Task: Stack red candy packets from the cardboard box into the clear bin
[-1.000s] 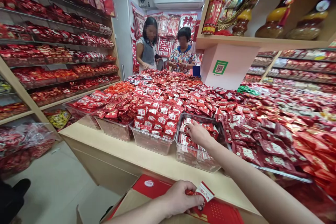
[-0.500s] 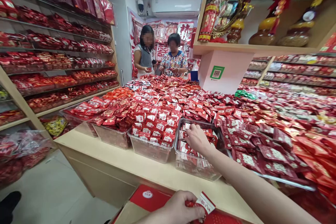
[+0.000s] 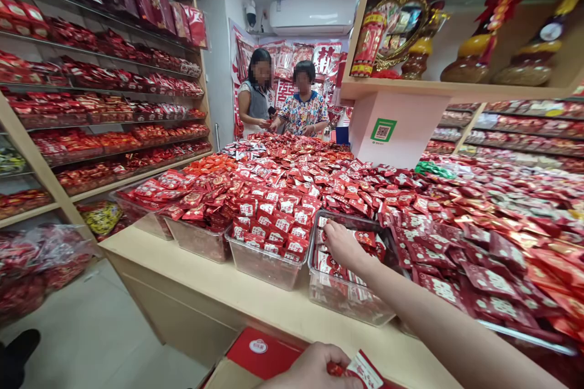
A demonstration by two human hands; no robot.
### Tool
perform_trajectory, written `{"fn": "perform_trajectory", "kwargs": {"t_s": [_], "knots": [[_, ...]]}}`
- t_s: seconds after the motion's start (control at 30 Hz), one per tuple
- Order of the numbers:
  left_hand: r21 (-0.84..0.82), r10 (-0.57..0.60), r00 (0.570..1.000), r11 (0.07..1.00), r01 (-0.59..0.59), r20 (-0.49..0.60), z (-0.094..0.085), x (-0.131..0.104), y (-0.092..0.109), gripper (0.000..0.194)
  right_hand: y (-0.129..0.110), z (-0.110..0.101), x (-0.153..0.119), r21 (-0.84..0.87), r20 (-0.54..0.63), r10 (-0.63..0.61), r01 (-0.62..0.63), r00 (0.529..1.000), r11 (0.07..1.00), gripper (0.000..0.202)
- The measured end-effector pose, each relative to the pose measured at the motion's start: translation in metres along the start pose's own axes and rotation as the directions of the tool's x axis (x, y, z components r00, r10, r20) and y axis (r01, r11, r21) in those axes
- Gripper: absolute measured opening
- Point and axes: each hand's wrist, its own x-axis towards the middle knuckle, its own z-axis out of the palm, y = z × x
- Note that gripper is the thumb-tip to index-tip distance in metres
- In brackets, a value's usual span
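My right hand [image 3: 342, 243] reaches into a clear plastic bin [image 3: 351, 304] of small red and white packets [image 3: 326, 262]. Its fingers curl down onto the packets at the bin's left side, and what they grip is too small to make out. Low in the view, my left hand [image 3: 314, 368] pinches a red and white packet [image 3: 365, 369] between thumb and fingers, above a red box [image 3: 264, 354]. Left of my right hand stands another clear bin [image 3: 264, 262] heaped with red packets.
A pale wooden counter edge [image 3: 182, 267] runs below the bins. Dark red packets [image 3: 493, 279] pile up on the right. Overhead at right hangs a wooden shelf [image 3: 456, 90] with bottles. Two people stand behind the heap; packed shelves [image 3: 114, 121] line the left wall.
The whole view has shifted slightly, with the scene lower and further right. Both hands remain in about the same places, the left still holding its packet. A person at the back has lowered a hand towards the packets.
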Motion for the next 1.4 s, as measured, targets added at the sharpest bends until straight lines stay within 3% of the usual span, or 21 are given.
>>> {"fn": "perform_trajectory", "kwargs": {"t_s": [0.23, 0.57, 0.83, 0.93, 1.1, 1.2, 1.3, 1.4], "knots": [[0.047, 0.014, 1.0, 0.999, -0.015, 0.018, -0.001, 0.004, -0.007, 0.05, -0.003, 0.002, -0.005, -0.007, -0.025, 0.049, -0.049, 0.998, 0.999, 0.035], [0.083, 0.004, 0.999, 0.997, -0.001, -0.04, -0.003, 0.002, 0.0, 0.045, -0.003, 0.003, -0.007, 0.019, -0.053, 0.078, -0.077, 0.996, 0.997, 0.035], [-0.036, -0.022, 1.0, 0.999, 0.022, -0.01, 0.0, -0.002, 0.004, 0.044, 0.003, 0.011, -0.004, 0.037, -0.122, 0.072, -0.068, 0.99, 0.997, 0.036], [-0.065, -0.057, 0.998, 0.996, 0.057, 0.009, 0.002, -0.005, 0.008, 0.046, 0.008, 0.006, -0.003, 0.072, -0.143, 0.092, -0.083, 0.985, 0.994, 0.036], [-0.053, -0.056, 0.998, 0.997, 0.057, 0.015, 0.001, -0.009, 0.016, 0.047, 0.012, -0.02, -0.009, 0.126, -0.199, 0.157, -0.134, 0.967, 0.983, 0.024], [-0.064, -0.044, 0.999, 0.997, 0.046, 0.031, 0.001, -0.011, 0.018, 0.046, 0.011, -0.031, -0.017, 0.139, -0.079, 0.008, 0.003, 0.997, 0.99, 0.022], [-0.08, -0.045, 0.998, 0.996, 0.049, 0.054, 0.001, -0.012, 0.018, 0.046, 0.007, -0.033, -0.024, 0.079, 0.037, -0.183, 0.18, 0.982, 0.981, 0.024], [-0.09, -0.053, 0.997, 0.994, 0.058, 0.059, 0.002, -0.011, 0.016, 0.045, 0.004, -0.028, -0.027, -0.022, 0.07, -0.199, 0.201, 0.978, 0.979, 0.029]]}}
